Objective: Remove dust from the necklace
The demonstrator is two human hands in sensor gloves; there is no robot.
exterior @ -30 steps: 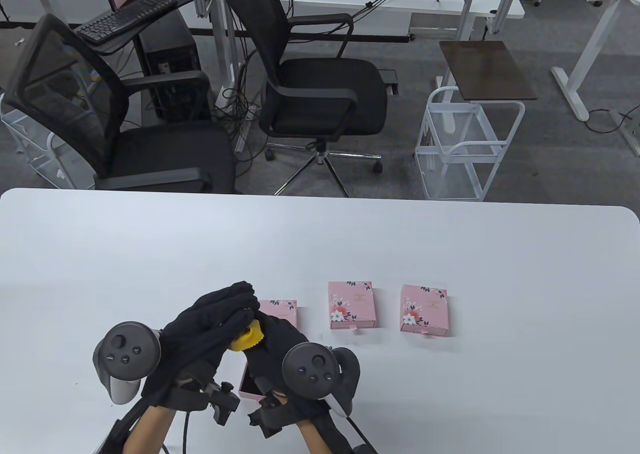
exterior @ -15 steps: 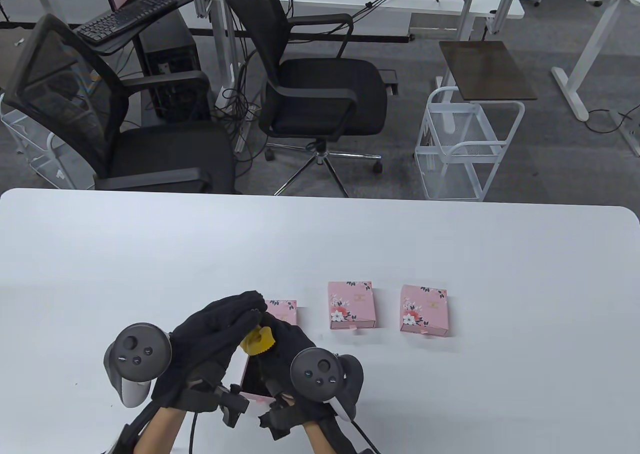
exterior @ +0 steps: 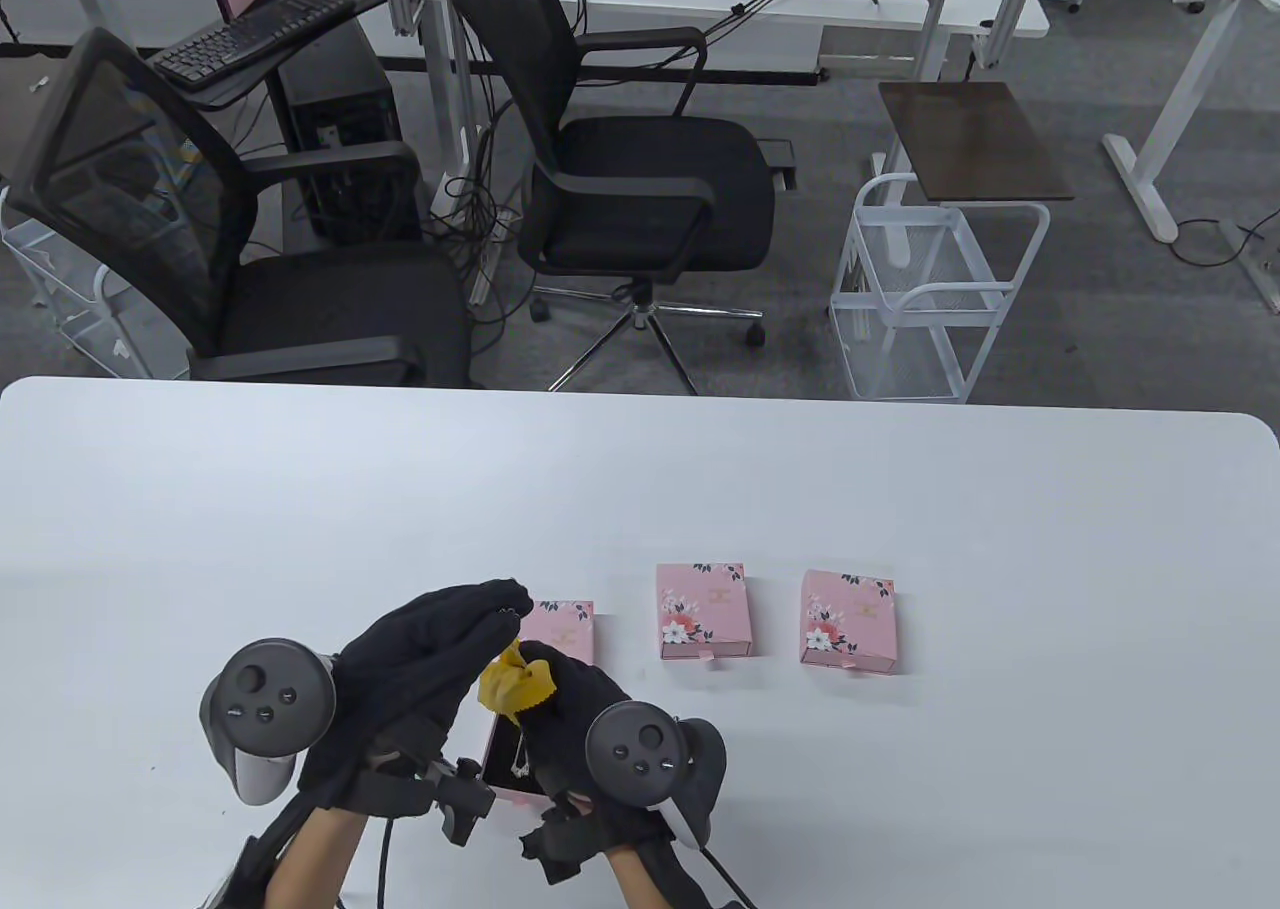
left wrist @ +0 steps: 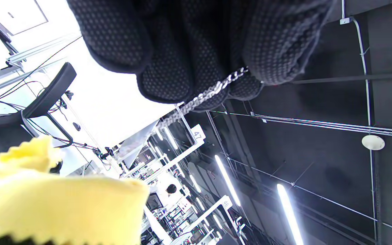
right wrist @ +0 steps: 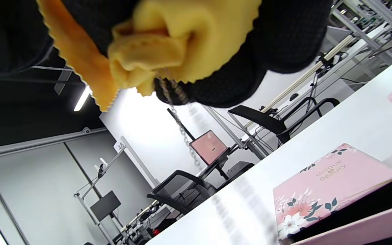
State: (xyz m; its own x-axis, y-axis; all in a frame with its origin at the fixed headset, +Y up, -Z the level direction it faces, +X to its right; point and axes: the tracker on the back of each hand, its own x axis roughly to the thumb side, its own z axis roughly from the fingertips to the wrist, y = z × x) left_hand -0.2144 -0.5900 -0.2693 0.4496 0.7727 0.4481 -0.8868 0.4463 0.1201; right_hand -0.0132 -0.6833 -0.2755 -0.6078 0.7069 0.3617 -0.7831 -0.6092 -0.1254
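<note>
Fine silver chain necklace point(left wrist: 213, 92): light, limp, slippery, easily tangled.
Your left hand point(exterior: 430, 649) pinches its top; your right hand point(exterior: 570, 709) pinches the scalloped yellow cloth point(exterior: 508, 687) around the chain just below that grip.

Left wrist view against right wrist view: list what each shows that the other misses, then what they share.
Only the left wrist view shows the left hand, its fingers pinching the silver necklace chain.
Only the right wrist view shows the right hand bunching the cloth round the chain, the open pink floral box and the white table.
Both show the yellow cloth and the chain.
</note>
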